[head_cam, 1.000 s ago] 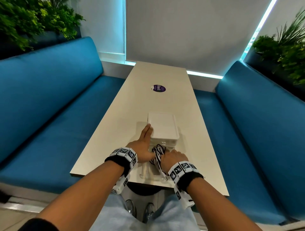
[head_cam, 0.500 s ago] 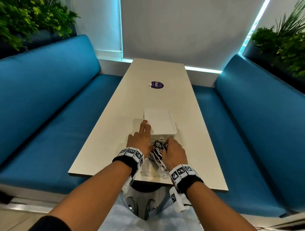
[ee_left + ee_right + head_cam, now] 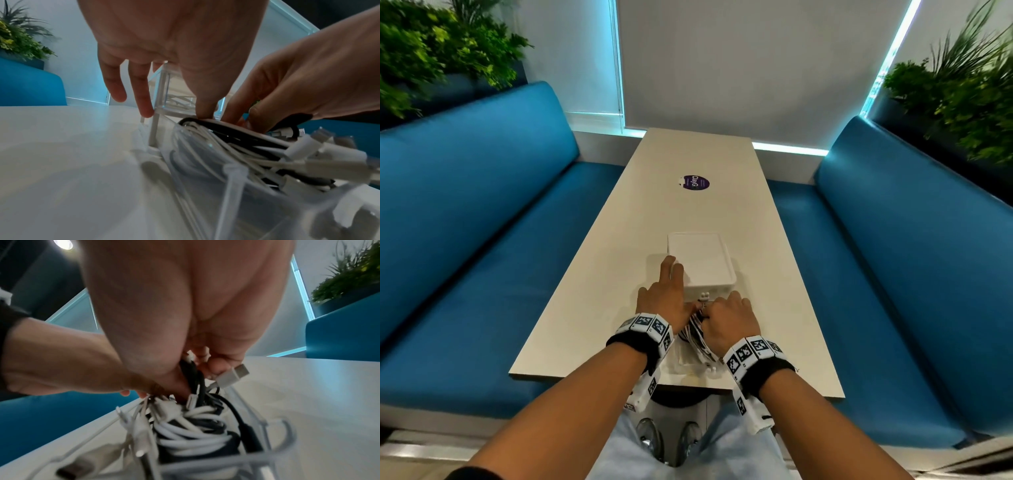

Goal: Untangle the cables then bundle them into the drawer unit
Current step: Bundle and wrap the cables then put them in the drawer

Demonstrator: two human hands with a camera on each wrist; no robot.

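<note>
The white drawer unit (image 3: 702,260) stands on the table, its clear drawer (image 3: 685,363) pulled out toward me. A bundle of black and white cables (image 3: 697,337) sits in that drawer. My left hand (image 3: 666,298) lies along the unit's left side with straight fingers (image 3: 144,100), and its thumb (image 3: 203,105) presses on the cable bundle (image 3: 236,146). My right hand (image 3: 729,323) is over the drawer; its curled fingers (image 3: 216,368) grip the black and white strands at the bundle's top (image 3: 193,382). A white USB plug (image 3: 232,376) sticks out beside them.
The long white table (image 3: 592,308) carries a purple sticker (image 3: 693,183) further back. Blue benches (image 3: 482,257) run along both sides, with plants behind them. The drawer's clear wall (image 3: 283,431) rises to the right of the bundle, near the table's front edge.
My right hand has moved forward toward the unit with the cable bundle, lower into the drawer. The left hand has stayed against the unit's left side.
</note>
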